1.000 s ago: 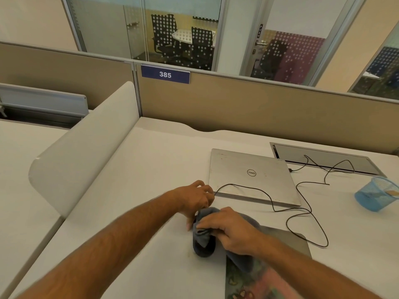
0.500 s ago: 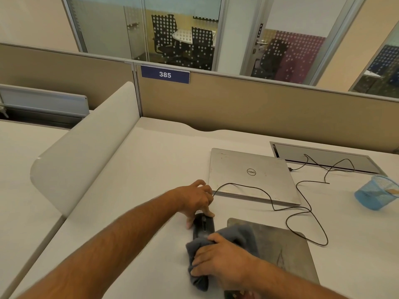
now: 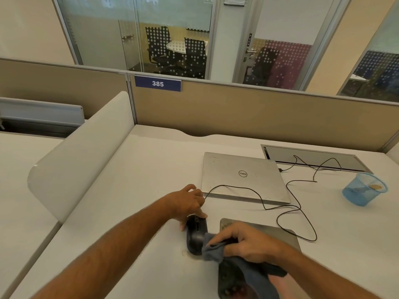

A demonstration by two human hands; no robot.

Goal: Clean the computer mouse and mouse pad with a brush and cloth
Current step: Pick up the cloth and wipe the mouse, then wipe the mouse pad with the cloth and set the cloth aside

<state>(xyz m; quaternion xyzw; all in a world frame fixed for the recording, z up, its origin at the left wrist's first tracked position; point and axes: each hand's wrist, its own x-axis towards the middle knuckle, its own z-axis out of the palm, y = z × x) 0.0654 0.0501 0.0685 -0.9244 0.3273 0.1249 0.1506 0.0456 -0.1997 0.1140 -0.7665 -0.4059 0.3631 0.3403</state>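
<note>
Left hand (image 3: 187, 204) is gripping the black mouse (image 3: 196, 236) just left of the mouse pad (image 3: 278, 234); grey cloth (image 3: 213, 251) is being pinched against the mouse by the right hand (image 3: 246, 242)

Bare desk (image 3: 140, 190) lies left; laptop (image 3: 241, 175) and cable (image 3: 287, 210) crowd the right.
</note>
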